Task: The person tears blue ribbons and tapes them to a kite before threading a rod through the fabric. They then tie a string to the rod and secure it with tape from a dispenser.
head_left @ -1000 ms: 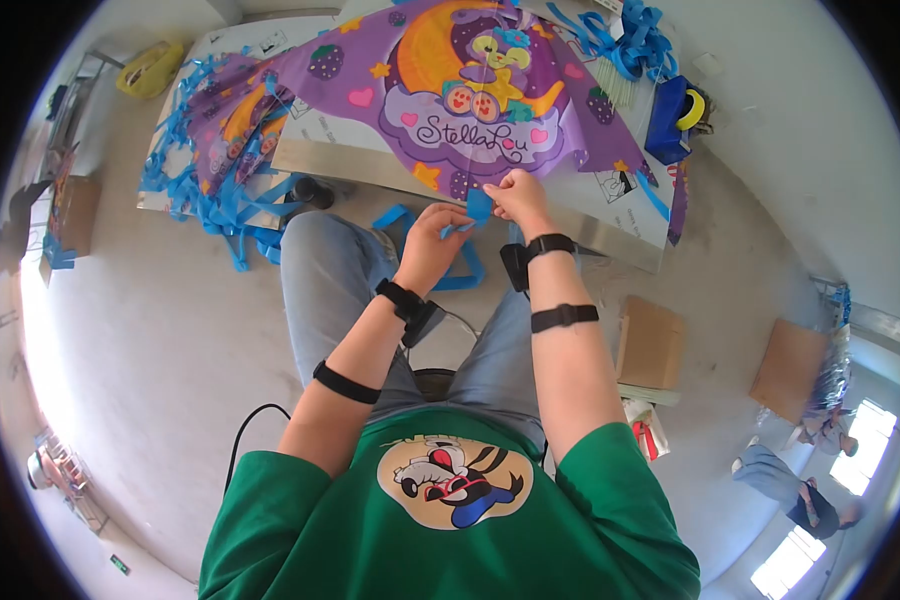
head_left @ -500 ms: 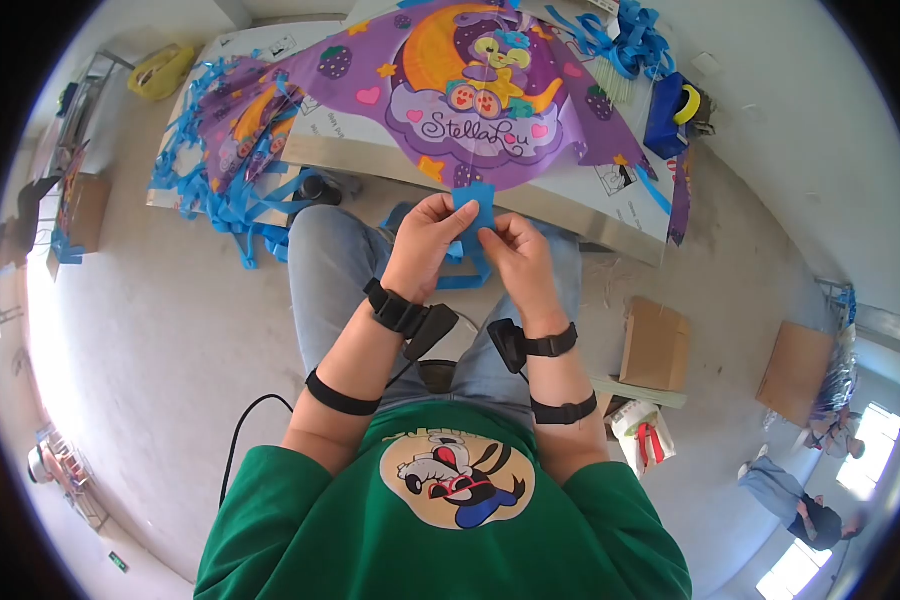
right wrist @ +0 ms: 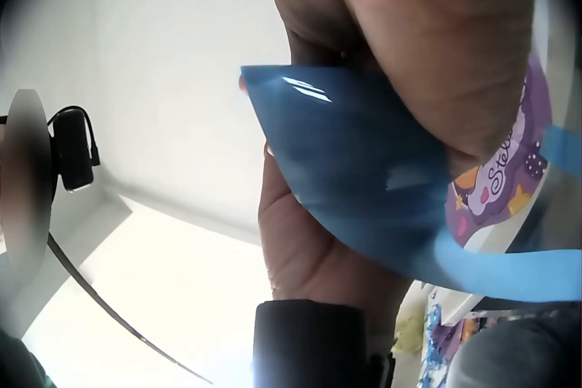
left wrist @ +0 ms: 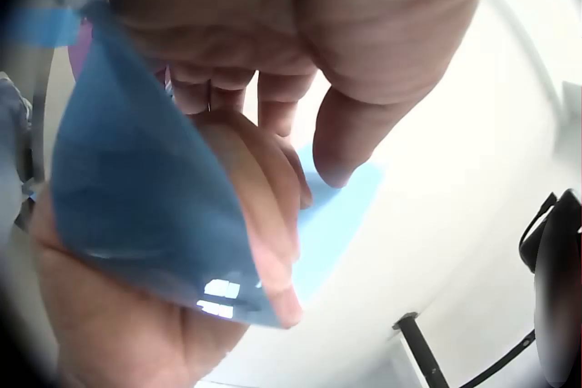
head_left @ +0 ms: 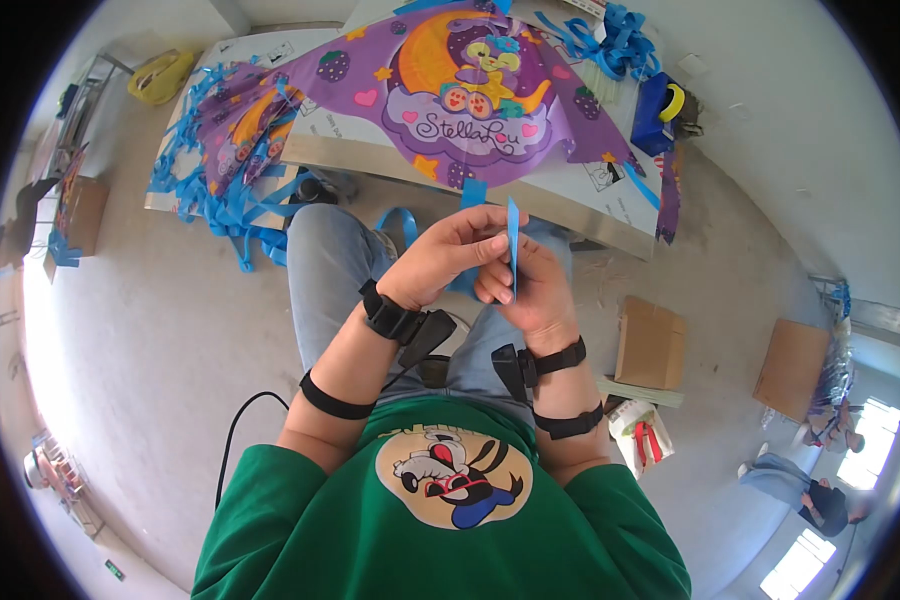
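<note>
Just off the near edge of a white tabletop (head_left: pixel 355 162), a person's left hand (head_left: pixel 445 255) and right hand (head_left: pixel 537 285) pinch a glossy, wide blue plastic ribbon (right wrist: pixel 355 142) between curled fingers, before a purple printed sheet (head_left: pixel 460 100). Light, even tension should keep the ribbon from twisting or creasing.

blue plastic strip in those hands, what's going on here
A person in a green T-shirt holds a bent, flat blue plastic strip with the left hand and right hand, in front of a white table. A purple sheet printed StellaLou lies on the table, a blue band at its near edge. A tangled heap of blue ribbons sits toward the left end, a blue holder with a yellow roll toward the right.
</note>
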The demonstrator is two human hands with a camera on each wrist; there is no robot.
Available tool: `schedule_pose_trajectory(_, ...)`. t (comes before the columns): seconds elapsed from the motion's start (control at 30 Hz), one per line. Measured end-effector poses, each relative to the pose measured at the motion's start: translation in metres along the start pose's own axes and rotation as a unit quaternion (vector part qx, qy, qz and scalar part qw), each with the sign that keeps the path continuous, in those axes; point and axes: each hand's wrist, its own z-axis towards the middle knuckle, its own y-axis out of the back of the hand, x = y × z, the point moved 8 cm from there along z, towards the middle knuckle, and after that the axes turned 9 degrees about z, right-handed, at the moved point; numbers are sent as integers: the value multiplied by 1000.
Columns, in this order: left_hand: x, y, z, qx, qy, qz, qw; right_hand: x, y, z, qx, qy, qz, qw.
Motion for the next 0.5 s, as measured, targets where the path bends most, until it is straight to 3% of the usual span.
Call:
schedule_pose_trajectory(0.2, -13, -2, -3, -72, -23, -10, 997, -17, -26, -15, 119, -100, 140, 978)
schedule_pose_trajectory(0.43, -20, -20, -12, -92, 2, -31, 995, -21, -39, -31, 156, -99, 157, 970)
schedule_pose_trajectory(0.5, -19, -23, -14, -89, 13, -30, 995, -15, -39, -34, 150, -48, 131, 979)
